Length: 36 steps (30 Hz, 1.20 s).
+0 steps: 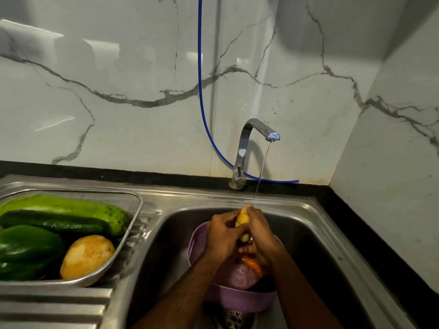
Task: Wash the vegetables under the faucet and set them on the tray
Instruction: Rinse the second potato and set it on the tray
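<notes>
While a thin stream of water (pixel 260 172) falls from the single faucet (pixel 247 148), both hands meet over the sink (pixel 316 229) around one yellow vegetable (pixel 242 222), probably a potato. The left hand (pixel 222 236) wraps its near-left side and the right hand (pixel 260 236) closes on its right side, so it is gripped between them. Its long axis runs roughly away from the person, far end tipped up just beside the stream. Below the hands sits one purple basket (pixel 234 299) in the basin, with an orange carrot (pixel 254 264) showing inside. On the draining board to the left stands one metal mesh tray (pixel 135 200) holding four things: a pale green gourd (pixel 71 205), a dark cucumber (pixel 54 222), a green pepper (pixel 26 252) and a yellow round vegetable (pixel 88 256). The gourd and cucumber lie lengthwise, left to right.
</notes>
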{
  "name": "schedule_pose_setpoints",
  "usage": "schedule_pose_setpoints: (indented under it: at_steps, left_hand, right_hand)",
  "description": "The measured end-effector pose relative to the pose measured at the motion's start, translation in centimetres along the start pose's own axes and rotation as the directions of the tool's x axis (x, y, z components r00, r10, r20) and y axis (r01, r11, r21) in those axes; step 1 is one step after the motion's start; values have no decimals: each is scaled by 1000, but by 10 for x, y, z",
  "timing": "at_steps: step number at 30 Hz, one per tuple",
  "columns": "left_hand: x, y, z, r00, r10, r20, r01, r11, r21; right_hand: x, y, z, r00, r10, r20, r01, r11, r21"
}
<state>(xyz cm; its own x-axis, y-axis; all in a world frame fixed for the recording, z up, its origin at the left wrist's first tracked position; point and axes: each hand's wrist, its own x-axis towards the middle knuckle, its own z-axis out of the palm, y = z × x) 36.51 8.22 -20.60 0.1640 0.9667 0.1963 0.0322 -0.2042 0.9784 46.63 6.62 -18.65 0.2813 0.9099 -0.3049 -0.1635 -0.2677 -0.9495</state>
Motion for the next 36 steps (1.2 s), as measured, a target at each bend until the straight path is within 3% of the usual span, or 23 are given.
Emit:
schedule_pose_setpoints:
  at_steps: [2, 6, 13, 22, 29, 31, 36]
  left_hand:
    - [0, 0, 3, 999, 19, 37, -20, 1000, 9]
    - [1, -2, 2, 999, -4, 38, 5, 1000, -1]
    - [3, -1, 1, 994, -106, 8, 105, 974, -202]
    - [0, -2, 2, 985, -174, 12, 171, 951, -258]
    - [4, -1, 5, 980, -195, -24, 180, 941, -286]
    - [3, 2, 6, 983, -180, -22, 167, 946, -277]
    - [4, 4, 4, 987, -157, -40, 138, 945, -296]
  right_hand:
    - [7, 0, -1, 999, -6, -54, 5, 1000, -17]
    - [5, -2, -7, 1000, 28, -6, -28, 1000, -10]
    - [6, -5, -18, 996, 5, 92, -7, 1000, 20]
    - [13, -6, -29, 997, -51, -65, 62, 982, 179]
    - [23, -2, -45, 991, -107, -86, 104, 994, -45]
    - [22, -4, -52, 985, -167, -45, 163, 984, -75]
    - [15, -5, -59, 940, -223, 259, 285, 930, -234]
